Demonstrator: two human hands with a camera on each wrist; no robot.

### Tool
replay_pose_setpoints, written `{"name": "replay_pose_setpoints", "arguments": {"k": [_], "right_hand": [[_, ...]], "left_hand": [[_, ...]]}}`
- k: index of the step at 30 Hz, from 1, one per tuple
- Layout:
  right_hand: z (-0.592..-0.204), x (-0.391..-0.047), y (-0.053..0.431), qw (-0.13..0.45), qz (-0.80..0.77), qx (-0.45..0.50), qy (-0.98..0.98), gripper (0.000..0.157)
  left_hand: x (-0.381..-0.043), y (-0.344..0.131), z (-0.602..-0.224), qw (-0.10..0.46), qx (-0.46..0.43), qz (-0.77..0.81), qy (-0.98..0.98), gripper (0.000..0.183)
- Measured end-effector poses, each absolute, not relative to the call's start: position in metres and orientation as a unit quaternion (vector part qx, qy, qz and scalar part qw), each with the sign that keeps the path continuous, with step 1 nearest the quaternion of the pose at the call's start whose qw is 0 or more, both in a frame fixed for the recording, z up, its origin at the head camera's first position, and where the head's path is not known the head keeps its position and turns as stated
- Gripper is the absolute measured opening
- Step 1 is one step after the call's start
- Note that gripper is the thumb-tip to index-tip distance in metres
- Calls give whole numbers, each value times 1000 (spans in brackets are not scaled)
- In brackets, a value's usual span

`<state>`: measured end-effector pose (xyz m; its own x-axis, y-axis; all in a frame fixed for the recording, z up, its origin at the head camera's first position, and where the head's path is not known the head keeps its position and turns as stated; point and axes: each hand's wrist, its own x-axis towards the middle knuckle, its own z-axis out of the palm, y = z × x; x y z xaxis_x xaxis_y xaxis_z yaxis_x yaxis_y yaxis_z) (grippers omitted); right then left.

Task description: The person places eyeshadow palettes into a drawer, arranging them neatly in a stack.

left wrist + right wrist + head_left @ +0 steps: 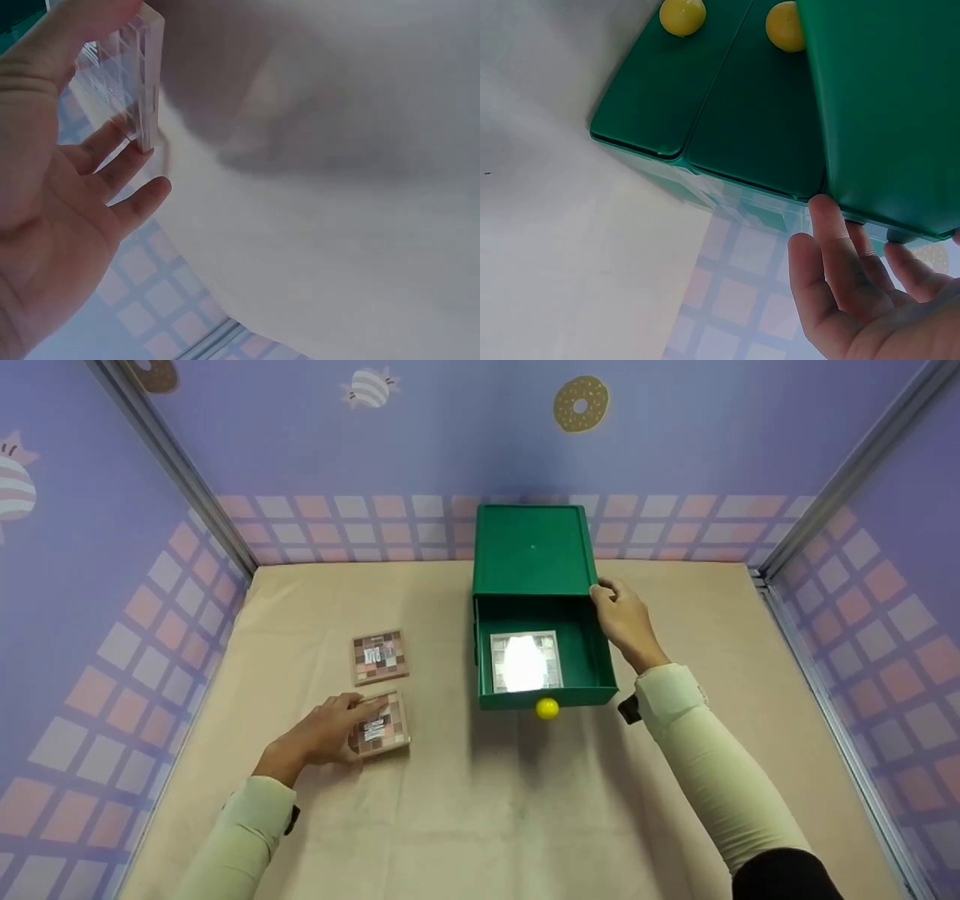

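Observation:
My left hand (319, 733) pinches an eyeshadow palette (381, 727) with a checkered lid. In the left wrist view its clear-edged case (146, 75) stands between thumb and fingers. Just beyond it a similar palette (380, 656) lies flat on the cloth. The green drawer box (534, 551) has its top drawer (589, 652) pulled out, and one more palette (556, 664) lies inside under bright glare. My right hand (626, 619) touches the box's right side at the drawer opening, its fingertips (825, 206) against the side in the right wrist view.
A yellow knob (547, 709) sticks out from the pulled drawer's front. Lower drawers (757, 135) with yellow knobs are closed beneath it. A beige cloth (450, 825) covers the table, with patterned walls (465, 442) at the back and both sides.

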<state>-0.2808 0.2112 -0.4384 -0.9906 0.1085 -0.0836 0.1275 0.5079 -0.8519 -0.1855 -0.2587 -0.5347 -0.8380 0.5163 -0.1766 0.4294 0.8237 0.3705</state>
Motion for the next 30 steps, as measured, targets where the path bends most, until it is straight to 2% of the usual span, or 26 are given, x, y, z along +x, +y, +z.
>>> {"name": "replay_pose_setpoints", "arguments": {"k": [17,30], "right_hand": [[-438,-280,211,14,-486,70,871,54],[-438,-280,211,5,-488,70,870,53]], "left_hand": [[-210,-210,-469,92,275,246,925,98],[-215,-169,-429,28,310,234,921,88]]}}
